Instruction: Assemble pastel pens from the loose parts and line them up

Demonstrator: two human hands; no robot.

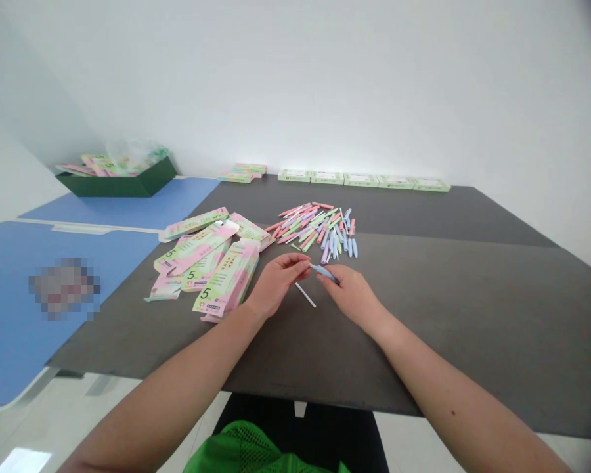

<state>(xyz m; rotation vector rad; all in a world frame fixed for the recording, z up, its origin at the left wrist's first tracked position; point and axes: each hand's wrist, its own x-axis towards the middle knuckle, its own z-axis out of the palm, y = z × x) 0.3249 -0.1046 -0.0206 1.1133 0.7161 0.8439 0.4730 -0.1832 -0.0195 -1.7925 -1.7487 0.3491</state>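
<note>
Over the dark table (433, 309), both my hands meet at a light-blue pen (326, 272). My right hand (357, 295) is closed around its body. The fingers of my left hand (278, 279) pinch the pen's pale end; whether they hold a separate small part there is too small to tell. Below them a thin white stick (305, 295), like a pen refill, lies on the tabletop. Just beyond my hands spreads a loose pile of pens and pen parts (310, 226) in pink, green, purple and blue.
Flat pink-and-green cartons (226, 279) lie heaped left of my hands. Several pale green boxes (359, 180) line the wall, with more cartons (243, 172) beside them. A dark green bin (113, 186) with cartons and plastic stands on the blue table (118, 240).
</note>
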